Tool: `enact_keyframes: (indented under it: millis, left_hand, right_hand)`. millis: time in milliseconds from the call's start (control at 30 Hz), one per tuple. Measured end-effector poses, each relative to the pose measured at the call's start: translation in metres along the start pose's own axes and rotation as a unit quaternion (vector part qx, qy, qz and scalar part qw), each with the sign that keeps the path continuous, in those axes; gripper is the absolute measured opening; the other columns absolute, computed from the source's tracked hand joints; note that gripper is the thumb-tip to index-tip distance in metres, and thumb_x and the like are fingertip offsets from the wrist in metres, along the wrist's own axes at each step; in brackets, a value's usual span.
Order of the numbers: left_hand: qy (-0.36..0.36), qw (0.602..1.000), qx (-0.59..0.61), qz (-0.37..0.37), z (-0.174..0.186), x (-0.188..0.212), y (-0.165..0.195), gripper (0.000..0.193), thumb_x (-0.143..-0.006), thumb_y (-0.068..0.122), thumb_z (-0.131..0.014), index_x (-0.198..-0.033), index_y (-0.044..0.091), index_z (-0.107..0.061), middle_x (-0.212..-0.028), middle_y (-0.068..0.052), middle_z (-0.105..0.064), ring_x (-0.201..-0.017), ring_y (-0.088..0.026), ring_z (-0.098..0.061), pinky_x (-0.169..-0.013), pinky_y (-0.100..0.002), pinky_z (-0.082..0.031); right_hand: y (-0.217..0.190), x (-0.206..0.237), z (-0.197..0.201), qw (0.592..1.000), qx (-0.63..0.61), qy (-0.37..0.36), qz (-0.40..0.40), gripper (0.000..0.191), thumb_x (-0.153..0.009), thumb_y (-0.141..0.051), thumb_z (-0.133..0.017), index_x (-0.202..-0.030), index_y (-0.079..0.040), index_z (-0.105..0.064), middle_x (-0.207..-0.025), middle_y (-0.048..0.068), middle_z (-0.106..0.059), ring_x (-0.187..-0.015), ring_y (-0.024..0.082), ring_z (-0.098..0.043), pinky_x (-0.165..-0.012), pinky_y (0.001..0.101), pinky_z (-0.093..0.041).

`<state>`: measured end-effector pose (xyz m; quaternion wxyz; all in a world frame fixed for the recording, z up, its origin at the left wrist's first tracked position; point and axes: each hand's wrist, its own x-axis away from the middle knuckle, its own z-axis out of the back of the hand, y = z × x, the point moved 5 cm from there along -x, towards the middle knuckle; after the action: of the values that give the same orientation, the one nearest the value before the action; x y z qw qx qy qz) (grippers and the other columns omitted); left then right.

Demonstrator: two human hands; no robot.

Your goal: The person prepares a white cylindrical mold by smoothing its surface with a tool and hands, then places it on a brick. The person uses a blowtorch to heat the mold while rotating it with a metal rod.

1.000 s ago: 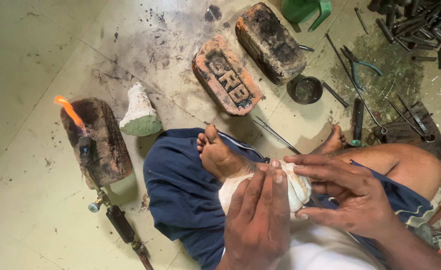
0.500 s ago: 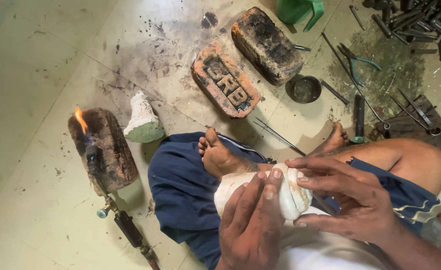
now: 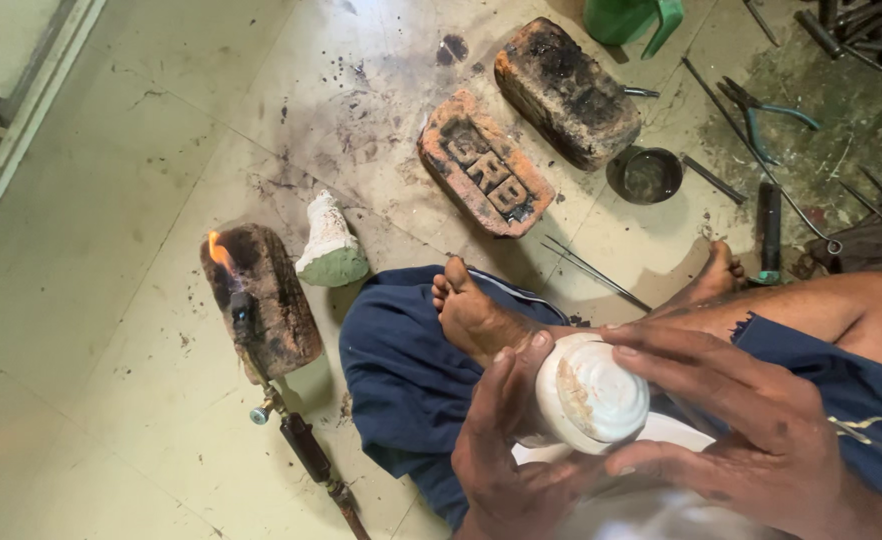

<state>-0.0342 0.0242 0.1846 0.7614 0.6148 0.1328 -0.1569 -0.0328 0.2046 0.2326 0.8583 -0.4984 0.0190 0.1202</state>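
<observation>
Fingers (image 3: 521,375) on white jar (image 3: 591,393), sooty tiled floor (image 3: 111,300)

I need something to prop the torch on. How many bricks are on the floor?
3: one under the lit torch at left, a reddish one mid-floor, a blackened one behind it. More may lie outside the frame.

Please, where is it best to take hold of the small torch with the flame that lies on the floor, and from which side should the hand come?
Probably by the dark handle at the near end of the torch, coming from the hose side. The flame burns at the far end, against the charred block, so the fingers stay away from the heat. The handle lies flat and free on the floor.
</observation>
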Motion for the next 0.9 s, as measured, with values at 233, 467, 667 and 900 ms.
enact_keyframes:
  millis: [233, 467, 667, 900]
  left_hand:
    - [-0.033, 0.990, 0.123, 0.056, 0.006, 0.008, -0.011, 0.085, -0.082, 0.016, -0.096, -0.151, 0.001, -0.049, -0.149, -0.026, -0.063, -0.135, -0.033, -0.070, -0.115, -0.044, -0.060]
    - [-0.060, 0.931, 0.312, 0.180, -0.001, 0.012, -0.045, 0.085, -0.080, 0.003, -0.092, -0.152, -0.001, -0.048, -0.162, -0.024, -0.050, -0.150, -0.033, -0.052, -0.130, -0.046, -0.041]
    - [-0.123, 0.859, 0.421, 0.265, -0.007, 0.000, -0.076, 0.102, -0.081, 0.024, -0.091, -0.164, -0.001, -0.037, -0.151, -0.020, -0.052, -0.138, -0.026, -0.057, -0.123, -0.043, -0.043]
    - [-0.175, 0.661, 0.659, 0.311, -0.038, 0.013, -0.098, 0.087, -0.093, 0.030, -0.081, -0.162, 0.002, -0.034, -0.152, -0.009, -0.055, -0.139, -0.020, -0.056, -0.121, -0.038, -0.042]
  right_hand:
    - [0.006, 0.004, 0.004, 1.000, -0.014, 0.008, -0.022, 0.077, -0.068, -0.027, -0.089, -0.136, -0.004, -0.062, -0.137, 0.014, -0.068, -0.127, 0.025, -0.067, -0.105, 0.0367, -0.056]
    - [0.030, 0.013, -0.006, 0.993, -0.094, 0.042, -0.065, 0.070, -0.070, -0.015, -0.086, -0.135, -0.004, -0.061, -0.135, 0.014, -0.068, -0.120, 0.021, -0.070, -0.098, 0.0334, -0.062]
    - [0.043, 0.012, -0.009, 0.997, -0.043, 0.036, -0.059, 0.067, -0.074, -0.023, -0.091, -0.136, -0.014, -0.067, -0.133, 0.006, -0.072, -0.111, 0.015, -0.075, -0.092, 0.0284, -0.060]
    - [0.079, 0.001, -0.030, 0.970, -0.202, -0.008, -0.137, 0.085, -0.066, -0.013, -0.091, -0.144, -0.005, -0.056, -0.147, 0.013, -0.056, -0.137, 0.025, -0.053, -0.113, 0.0398, -0.046]
